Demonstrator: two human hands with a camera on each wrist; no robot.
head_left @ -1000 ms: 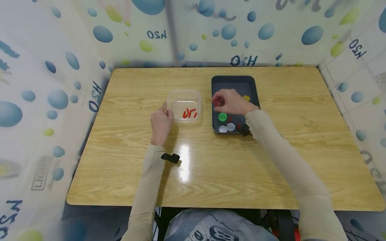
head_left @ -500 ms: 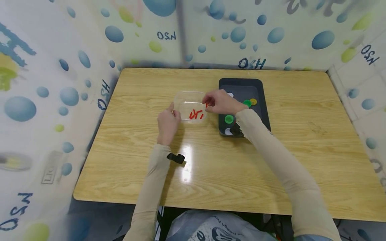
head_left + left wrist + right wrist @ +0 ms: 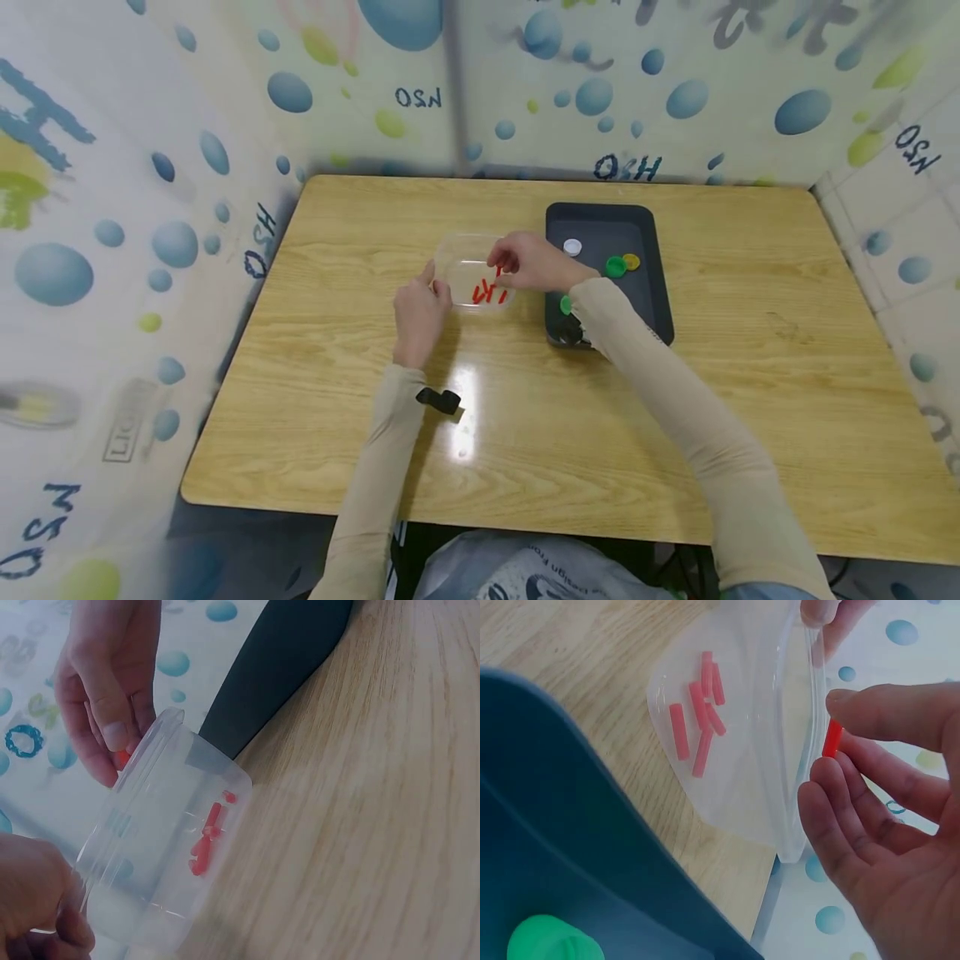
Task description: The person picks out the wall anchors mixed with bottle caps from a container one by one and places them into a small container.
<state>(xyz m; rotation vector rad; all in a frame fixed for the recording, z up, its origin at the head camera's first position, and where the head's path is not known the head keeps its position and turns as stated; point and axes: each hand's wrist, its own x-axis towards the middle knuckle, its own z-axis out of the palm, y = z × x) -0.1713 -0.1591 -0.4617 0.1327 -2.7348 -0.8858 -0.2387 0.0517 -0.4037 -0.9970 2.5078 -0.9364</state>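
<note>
My left hand [image 3: 420, 321] grips the near left rim of a clear plastic container [image 3: 161, 817] with thumb and fingers. Several short red sticks [image 3: 679, 731] lie loose on its bottom. One more short red stick [image 3: 832, 739] is pinched between the thumb and fingertips of my right hand [image 3: 534, 262], at the height of the rim, over the container's right side in the head view. In the left wrist view only a bit of this stick shows past the fingers.
Right of the container stands a dark tray [image 3: 600, 223]. In it lie a white cap [image 3: 572, 247], two green caps [image 3: 616, 267] and a yellow cap [image 3: 632, 262]. My right forearm crosses the tray's near part and hides some of it. Patterned sheets hang around the wooden table [image 3: 330, 250].
My right hand has moved left from above the tray to over the container, carrying the red stick. My left hand keeps its grip on the rim. The head view has shifted slightly.
</note>
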